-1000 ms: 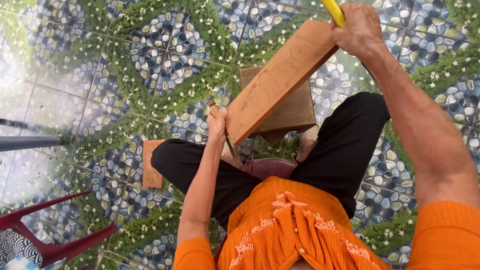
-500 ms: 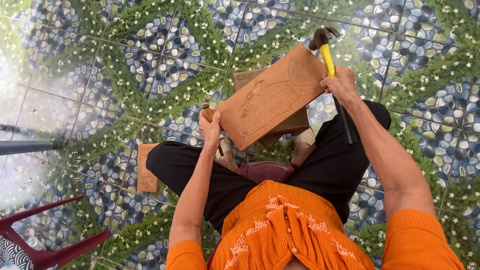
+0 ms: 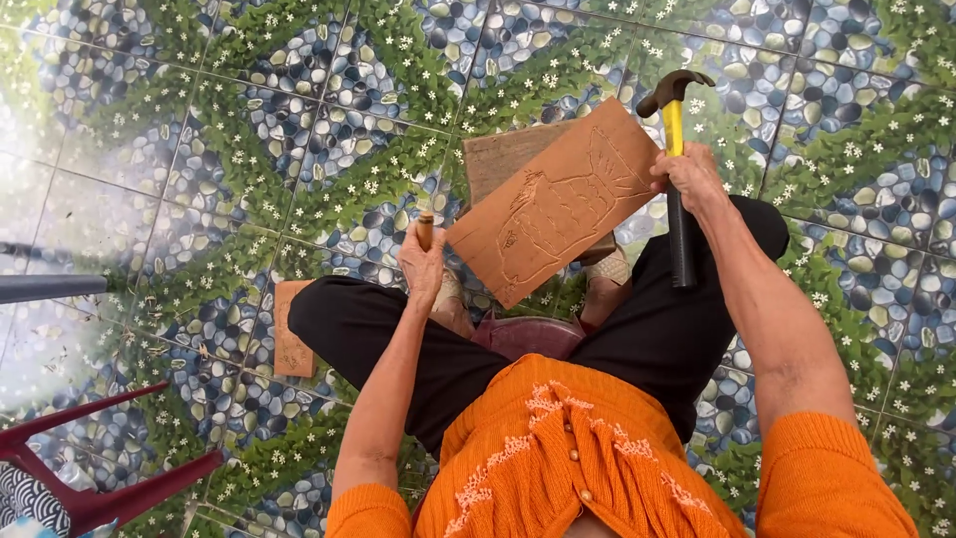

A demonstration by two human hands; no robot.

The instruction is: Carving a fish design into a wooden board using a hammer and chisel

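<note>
- my right hand [image 3: 689, 174] is clenched around a claw hammer with a yellow and black handle and a dark steel head [image 3: 675, 169], gripping it partway up the shaft; the head points away from me, up over the far end of the board, and the black grip hangs down past my right knee.
- the same hand also steadies the flat reddish-brown wooden board with a fish outline carved into its face [image 3: 558, 211] at its far right edge (the board is tilted, its low end between my knees).
- my left hand [image 3: 423, 267] is closed around a slim wooden-handled chisel [image 3: 425, 228]; only the butt of the handle shows above my fist, just left of the board's lower corner and not touching it.
- behind the board lies a second, greyer wooden plank [image 3: 503, 151] on the floor tiled in blue pebbles and green leaves [image 3: 249, 120].
- a small brown wooden piece [image 3: 290, 329] lies by my left thigh.
- a dark red plastic chair [image 3: 100, 488] stands at the lower left, well apart.
</note>
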